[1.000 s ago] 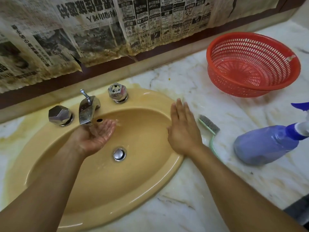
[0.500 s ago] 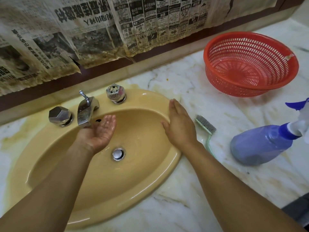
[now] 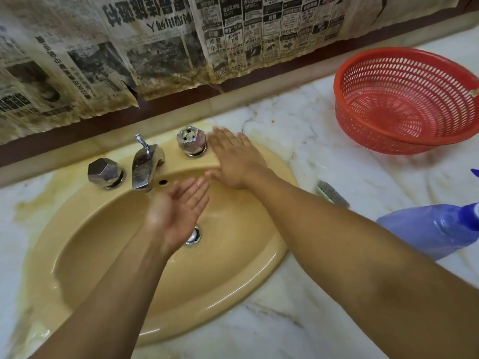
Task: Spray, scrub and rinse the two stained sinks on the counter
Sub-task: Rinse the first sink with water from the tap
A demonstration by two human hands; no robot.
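Rinsing step, I judge. The left grip (image 3: 178, 211) lies open, palm up and empty, under the tap (image 3: 146, 164). The right grip (image 3: 236, 156) is flat, holding nothing, on the far rim of the sink (image 3: 207, 314), beside the right knob (image 3: 191, 140). Next, water should be spread around the rim.

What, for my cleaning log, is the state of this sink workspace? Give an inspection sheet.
Surface: marble counter, yellowish stains left of the sink.
Job's things: yellow sink, only one in view; brush and spray bottle lying on the counter to its right.
Clutter: red basket at the back right.
Grippers: left hand palm up, cupped below the spout; right hand flat on the sink rim beside the right tap handle.
Cables: nothing seen.
Surroundings: stained newspaper covering the wall.
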